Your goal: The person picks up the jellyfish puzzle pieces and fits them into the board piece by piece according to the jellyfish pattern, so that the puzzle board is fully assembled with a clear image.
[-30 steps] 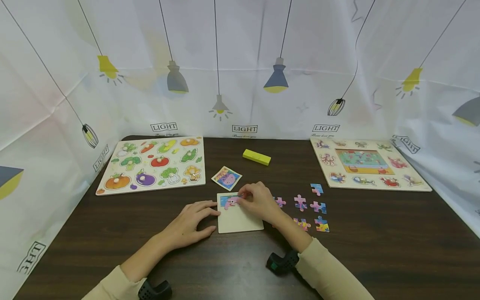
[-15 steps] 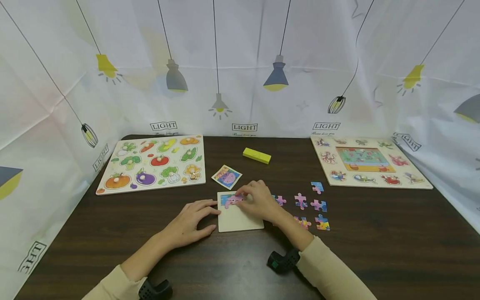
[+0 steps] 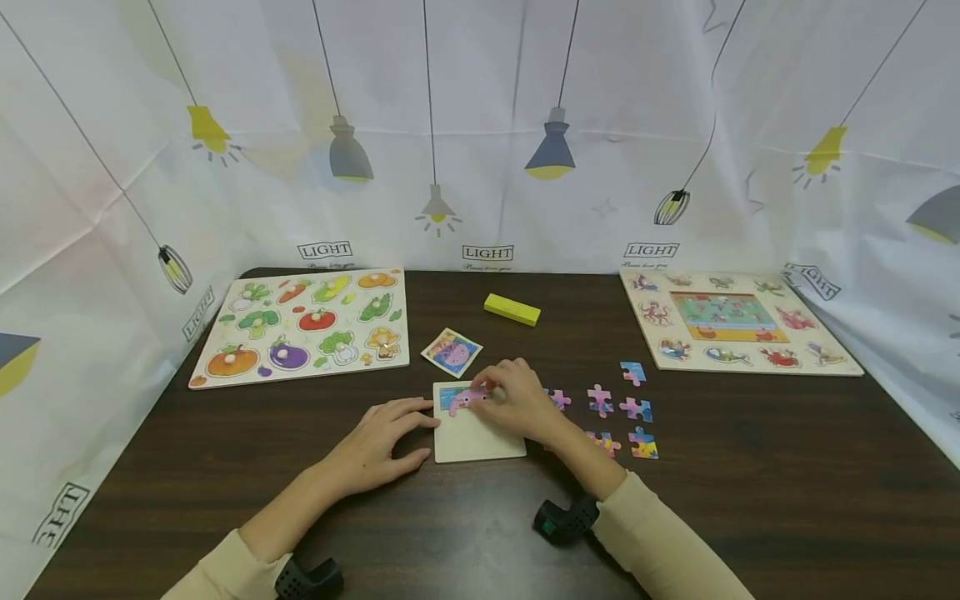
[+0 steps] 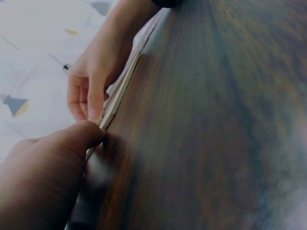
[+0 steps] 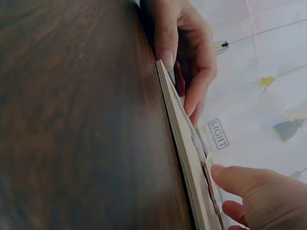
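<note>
A small square puzzle board [image 3: 480,442] lies flat between the two hands. Along its upper left, joined jigsaw pieces [image 3: 454,401] show blue and a pink animal. My right hand [image 3: 517,404] pinches a puzzle piece at the upper part of the board, mostly hidden under thumb and fingers. In the right wrist view its thumb [image 5: 235,177] lies right at the pieces' edge. My left hand [image 3: 378,446] rests beside the board, relaxed fingers spread, fingertips at its left edge. Several loose jigsaw pieces [image 3: 600,400] lie right of the board, some partly behind the right forearm.
A small picture card [image 3: 452,353] lies just beyond the board, with a yellow block [image 3: 512,309] farther back. A vegetable puzzle board [image 3: 315,321] stands back left, a sea-animal board [image 3: 720,358] back right. Behind the dark table [image 3: 750,483] hangs a lamp-print curtain [image 3: 480,100].
My right fingertips have shifted slightly left over the joined pieces. The left hand keeps its place at the board's edge.
</note>
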Motion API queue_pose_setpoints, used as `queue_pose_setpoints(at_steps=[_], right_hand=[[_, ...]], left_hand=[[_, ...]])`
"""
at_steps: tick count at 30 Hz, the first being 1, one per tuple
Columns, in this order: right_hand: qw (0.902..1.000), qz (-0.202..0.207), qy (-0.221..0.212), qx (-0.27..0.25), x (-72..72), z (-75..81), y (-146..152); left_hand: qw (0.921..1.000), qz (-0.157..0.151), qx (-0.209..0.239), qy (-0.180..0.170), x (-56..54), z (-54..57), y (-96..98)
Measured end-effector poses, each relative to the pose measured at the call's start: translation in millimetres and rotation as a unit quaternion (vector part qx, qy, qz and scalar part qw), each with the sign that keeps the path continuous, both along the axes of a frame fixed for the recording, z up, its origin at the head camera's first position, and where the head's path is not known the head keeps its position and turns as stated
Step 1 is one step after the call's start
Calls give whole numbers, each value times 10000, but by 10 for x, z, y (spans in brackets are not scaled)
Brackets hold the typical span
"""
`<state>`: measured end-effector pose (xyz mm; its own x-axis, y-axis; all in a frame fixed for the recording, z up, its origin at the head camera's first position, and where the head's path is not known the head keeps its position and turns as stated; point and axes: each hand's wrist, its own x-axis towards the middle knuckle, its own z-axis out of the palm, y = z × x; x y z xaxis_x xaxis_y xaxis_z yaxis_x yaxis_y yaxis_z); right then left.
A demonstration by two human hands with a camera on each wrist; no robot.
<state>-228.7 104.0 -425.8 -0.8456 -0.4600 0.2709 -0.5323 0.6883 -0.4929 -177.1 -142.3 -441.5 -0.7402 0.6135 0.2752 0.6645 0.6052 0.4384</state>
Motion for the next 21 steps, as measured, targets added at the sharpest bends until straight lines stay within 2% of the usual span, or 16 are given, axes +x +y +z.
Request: queue_pose_setpoints(at_steps=[4, 14, 21], right_hand=[[10000, -43, 46, -36, 12, -11, -33], [9992, -194, 199, 270, 40, -21, -75], [9998, -15, 215, 30, 61, -57, -77]], left_hand=[[10000, 17, -4, 1, 0, 3, -5], [10000, 46, -19, 50, 0, 3, -9], [10000, 26, 21, 10, 0, -1, -2]])
